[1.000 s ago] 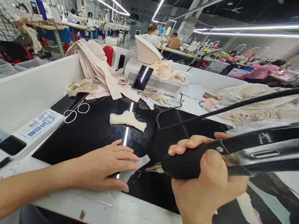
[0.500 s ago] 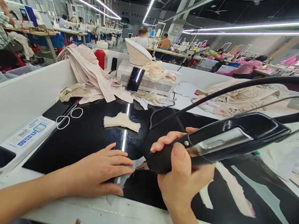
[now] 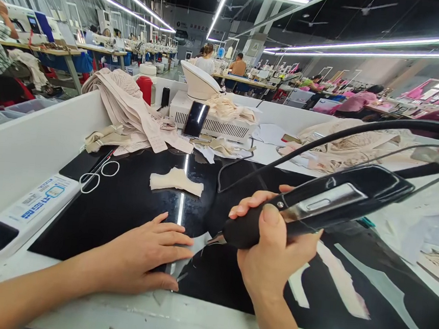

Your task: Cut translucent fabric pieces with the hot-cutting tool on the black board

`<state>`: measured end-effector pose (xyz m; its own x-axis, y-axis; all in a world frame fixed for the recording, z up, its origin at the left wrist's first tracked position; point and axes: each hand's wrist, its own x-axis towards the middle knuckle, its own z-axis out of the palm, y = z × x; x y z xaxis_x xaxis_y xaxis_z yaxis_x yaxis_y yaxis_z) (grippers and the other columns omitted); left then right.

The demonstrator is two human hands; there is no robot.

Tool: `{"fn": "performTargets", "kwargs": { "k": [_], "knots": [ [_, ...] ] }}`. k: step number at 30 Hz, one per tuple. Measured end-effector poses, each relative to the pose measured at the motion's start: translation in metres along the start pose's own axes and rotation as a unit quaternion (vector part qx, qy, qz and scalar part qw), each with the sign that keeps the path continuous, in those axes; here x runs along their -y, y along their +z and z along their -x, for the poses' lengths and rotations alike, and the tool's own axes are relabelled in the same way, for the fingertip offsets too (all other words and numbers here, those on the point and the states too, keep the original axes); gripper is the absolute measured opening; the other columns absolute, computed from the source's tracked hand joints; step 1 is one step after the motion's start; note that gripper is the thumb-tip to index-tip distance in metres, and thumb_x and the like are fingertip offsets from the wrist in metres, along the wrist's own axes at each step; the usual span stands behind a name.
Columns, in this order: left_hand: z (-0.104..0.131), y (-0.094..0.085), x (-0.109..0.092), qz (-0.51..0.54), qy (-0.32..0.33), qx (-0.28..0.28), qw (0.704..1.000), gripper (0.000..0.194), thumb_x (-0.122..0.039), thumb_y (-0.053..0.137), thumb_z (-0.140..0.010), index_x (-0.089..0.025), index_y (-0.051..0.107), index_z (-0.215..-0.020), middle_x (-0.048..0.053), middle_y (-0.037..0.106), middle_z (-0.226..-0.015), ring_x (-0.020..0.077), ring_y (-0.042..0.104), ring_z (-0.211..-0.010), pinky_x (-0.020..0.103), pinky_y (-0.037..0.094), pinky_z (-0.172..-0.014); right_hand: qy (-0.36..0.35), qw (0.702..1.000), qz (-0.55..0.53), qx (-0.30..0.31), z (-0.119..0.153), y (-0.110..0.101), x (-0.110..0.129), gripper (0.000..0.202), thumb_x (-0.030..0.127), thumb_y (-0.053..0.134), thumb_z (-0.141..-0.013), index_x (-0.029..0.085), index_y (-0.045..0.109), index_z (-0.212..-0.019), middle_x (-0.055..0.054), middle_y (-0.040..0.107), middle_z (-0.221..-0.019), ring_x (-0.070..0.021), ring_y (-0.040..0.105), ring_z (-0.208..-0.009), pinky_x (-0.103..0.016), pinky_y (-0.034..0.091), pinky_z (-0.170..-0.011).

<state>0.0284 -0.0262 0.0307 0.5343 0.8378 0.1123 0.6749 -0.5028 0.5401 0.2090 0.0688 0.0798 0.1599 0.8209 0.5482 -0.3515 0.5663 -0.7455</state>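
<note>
My left hand [image 3: 140, 256] lies flat on the black mat [image 3: 115, 217], fingers stretched out, over one end of a thin translucent piece [image 3: 200, 242]. My right hand [image 3: 273, 256] is wrapped round a black corded handheld tool [image 3: 324, 196] with a silver lever on its side. Its narrow metal tip [image 3: 217, 238] is at the upper right end of the translucent piece, just right of my left fingertips. Whether the tip touches the piece I cannot tell. Beyond my left hand sits a cream fabric piece [image 3: 176, 182].
Right of my right hand lie a pale fabric strip [image 3: 342, 277] and a translucent strip [image 3: 381, 283]. White-handled scissors [image 3: 88, 181] and a white box [image 3: 42, 197] are at left. A phone [image 3: 196, 119] leans at the back, beside piled fabric [image 3: 129, 97]. The thick cable [image 3: 345, 132] arches right.
My right hand and the tool have shifted slightly right, the tip moving away from my left fingertips. More of the translucent piece shows. My left hand stays flat in place.
</note>
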Motion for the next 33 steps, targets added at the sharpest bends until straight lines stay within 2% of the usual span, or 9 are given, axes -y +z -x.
{"fn": "performTargets", "kwargs": {
  "k": [3, 7, 12, 17, 19, 21, 23, 28, 33],
  "knots": [
    [0.000, 0.000, 0.001, 0.000, -0.018, -0.006, 1.000, 0.049, -0.036, 0.068, -0.095, -0.024, 0.056, -0.141, 0.008, 0.056, -0.149, 0.0291, 0.047, -0.142, 0.062, 0.021, -0.124, -0.004, 1.000, 0.006, 0.013, 0.001, -0.002, -0.002, 0.032, 0.029, 0.077, -0.083, 0.025, 0.056, -0.108, 0.007, 0.066, -0.075, -0.0125, 0.061, -0.054, -0.029, 0.055, -0.052],
    [-0.001, 0.004, 0.007, -0.023, -0.084, -0.100, 0.991, 0.034, -0.025, 0.055, -0.102, -0.022, 0.059, -0.135, 0.010, 0.054, -0.150, 0.0241, 0.050, -0.139, 0.050, 0.035, -0.122, -0.011, 0.999, 0.009, 0.033, 0.000, -0.005, -0.002, 0.036, 0.033, 0.078, -0.085, 0.026, 0.055, -0.111, 0.007, 0.066, -0.078, -0.0122, 0.062, -0.056, -0.029, 0.055, -0.054],
    [-0.003, 0.008, 0.013, -0.044, -0.128, -0.155, 0.979, 0.020, -0.020, 0.065, -0.093, -0.021, 0.066, -0.113, 0.008, 0.061, -0.140, 0.0253, 0.055, -0.132, 0.044, 0.047, -0.113, -0.050, 0.989, 0.129, 0.057, -0.006, -0.014, 0.001, 0.034, 0.040, 0.077, -0.087, 0.025, 0.063, -0.113, -0.001, 0.069, -0.101, -0.0155, 0.066, -0.080, -0.032, 0.056, -0.075],
    [-0.002, 0.008, 0.014, 0.003, -0.141, -0.166, 0.976, 0.009, -0.013, 0.064, -0.092, -0.022, 0.061, -0.094, 0.006, 0.063, -0.135, 0.0232, 0.055, -0.131, 0.041, 0.045, -0.111, -0.268, 0.942, 0.180, -0.087, -0.001, -0.035, 0.010, 0.042, 0.016, 0.081, -0.081, 0.027, 0.068, -0.119, 0.001, 0.062, -0.097, -0.0133, 0.059, -0.083, -0.027, 0.050, -0.077],
    [-0.003, 0.009, 0.014, 0.033, -0.139, -0.174, 0.974, 0.010, -0.012, 0.061, -0.092, -0.022, 0.060, -0.090, 0.005, 0.065, -0.133, 0.0218, 0.055, -0.130, 0.039, 0.044, -0.111, -0.310, 0.921, 0.233, 0.030, 0.007, -0.041, 0.011, 0.026, 0.008, 0.073, -0.085, 0.025, 0.070, -0.104, 0.002, 0.063, -0.088, -0.0124, 0.060, -0.076, -0.025, 0.050, -0.073],
    [-0.003, 0.010, 0.015, 0.072, -0.131, -0.186, 0.971, 0.011, -0.012, 0.059, -0.092, -0.022, 0.059, -0.089, 0.004, 0.066, -0.130, 0.0205, 0.056, -0.128, 0.037, 0.042, -0.112, -0.302, 0.860, 0.314, 0.266, 0.015, -0.041, 0.007, 0.020, 0.010, 0.061, -0.093, 0.022, 0.066, -0.108, -0.001, 0.070, -0.094, -0.0150, 0.066, -0.084, -0.026, 0.054, -0.078],
    [-0.005, 0.009, 0.015, 0.118, -0.126, -0.191, 0.966, 0.009, -0.013, 0.059, -0.091, -0.022, 0.059, -0.090, 0.003, 0.068, -0.125, 0.0196, 0.059, -0.122, 0.037, 0.039, -0.112, -0.290, 0.823, 0.342, 0.350, 0.022, -0.037, -0.004, 0.025, 0.013, 0.053, -0.099, 0.019, 0.059, -0.122, -0.008, 0.071, -0.112, -0.0202, 0.068, -0.103, -0.032, 0.055, -0.088],
    [-0.013, -0.006, 0.017, 0.206, -0.175, -0.175, 0.947, 0.008, -0.027, 0.057, -0.093, -0.020, 0.060, -0.089, 0.000, 0.068, -0.090, 0.0158, 0.062, -0.085, 0.028, 0.048, -0.080, -0.115, 0.817, 0.328, 0.461, 0.019, -0.024, -0.029, 0.009, 0.020, 0.051, -0.101, 0.025, 0.058, -0.099, -0.001, 0.071, -0.091, -0.0197, 0.069, -0.090, -0.036, 0.055, -0.088],
    [-0.029, -0.024, 0.032, 0.260, -0.196, -0.180, 0.928, 0.020, -0.039, 0.052, -0.091, -0.020, 0.050, -0.092, -0.004, 0.058, -0.068, 0.0132, 0.057, -0.061, 0.023, 0.042, -0.058, -0.054, 0.826, 0.342, 0.444, 0.004, -0.016, -0.037, 0.017, 0.019, 0.050, -0.099, 0.024, 0.056, -0.084, 0.003, 0.064, -0.076, -0.0146, 0.063, -0.069, -0.024, 0.052, -0.064]
  ]
}}
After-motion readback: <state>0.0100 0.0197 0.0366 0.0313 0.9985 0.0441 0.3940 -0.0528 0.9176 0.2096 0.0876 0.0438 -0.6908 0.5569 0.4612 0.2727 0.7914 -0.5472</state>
